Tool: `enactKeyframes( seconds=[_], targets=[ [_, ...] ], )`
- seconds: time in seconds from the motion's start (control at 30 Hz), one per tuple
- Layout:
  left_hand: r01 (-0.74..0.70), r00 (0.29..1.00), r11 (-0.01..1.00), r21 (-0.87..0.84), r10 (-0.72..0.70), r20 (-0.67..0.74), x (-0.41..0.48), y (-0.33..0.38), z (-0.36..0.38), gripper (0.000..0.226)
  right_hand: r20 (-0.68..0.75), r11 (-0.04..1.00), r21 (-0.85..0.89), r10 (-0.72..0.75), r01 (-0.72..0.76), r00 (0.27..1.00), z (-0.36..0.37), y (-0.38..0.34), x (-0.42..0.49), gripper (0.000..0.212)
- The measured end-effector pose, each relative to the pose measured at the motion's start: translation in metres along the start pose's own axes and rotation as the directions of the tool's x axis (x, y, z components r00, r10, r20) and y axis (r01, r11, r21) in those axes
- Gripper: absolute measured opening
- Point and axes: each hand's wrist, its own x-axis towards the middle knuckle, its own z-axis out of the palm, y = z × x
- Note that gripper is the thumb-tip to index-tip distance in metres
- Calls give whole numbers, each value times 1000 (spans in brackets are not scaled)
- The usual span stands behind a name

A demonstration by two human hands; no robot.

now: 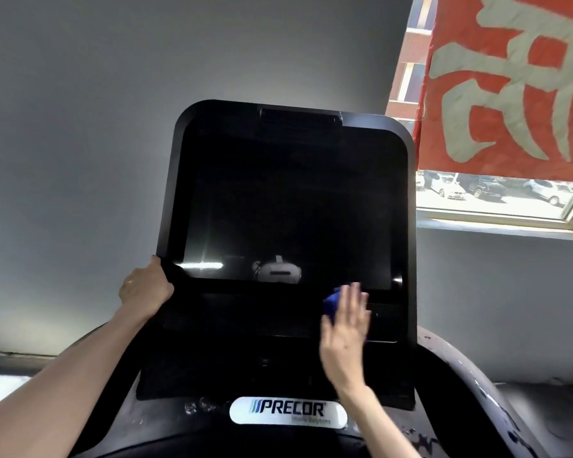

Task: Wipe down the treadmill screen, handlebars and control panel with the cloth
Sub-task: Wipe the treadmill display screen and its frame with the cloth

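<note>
Head view: right hand [344, 328] presses cloth [332, 300] above PRECOR badge [288, 410].

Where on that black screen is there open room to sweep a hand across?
The whole dark screen above both hands is free, edge to edge. So is the strip under it, between the left hand gripping the corner of the frame and the cloth. It is crowded lower right, where the right hand presses the cloth.
</note>
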Motion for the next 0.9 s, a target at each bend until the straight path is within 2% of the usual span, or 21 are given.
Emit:
enactKeyframes(
  seconds=[0.1, 0.23, 0.37, 0.43, 0.6, 0.67, 0.73, 0.8, 0.9],
  targets=[
    [-22, 1000, 1000, 1, 22, -22, -2, -4, 3, 46, 169, 965, -23, -253, 260, 953, 39, -51, -21, 68],
    [-61, 997, 998, -8, 60, -49, -2, -10, 6, 47, 286, 868, -69, -455, 492, 843, 74, -100, -29, 69],
    [-49, 998, 999, -6, 49, -24, -3, -7, 2, 45, 383, 746, -121, -574, 655, 724, 51, -69, -16, 77],
    [-46, 999, 999, 4, 46, -22, -4, -6, 2, 43, 374, 746, -139, -570, 651, 732, 27, -35, -12, 78],
    [-90, 995, 996, 3, 90, -41, 2, -13, 7, 35, 359, 813, -200, -458, 546, 813, -30, 36, -5, 83],
    [-107, 994, 994, -8, 107, -36, 5, -17, 8, 40, 333, 864, -127, -426, 487, 841, -33, 39, -5, 85],
    [-117, 992, 993, -28, 115, -42, 8, -20, 10, 43, 253, 937, 10, -341, 350, 906, -25, 29, -10, 84],
    [-120, 992, 992, -39, 118, -51, 10, -20, 10, 43, 172, 959, 96, -281, 268, 944, -13, 14, -18, 71],
    [-134, 989, 990, -40, 132, -62, 11, -22, 9, 43, 190, 922, 131, -384, 364, 904, 12, -13, -19, 37]
  ],
)
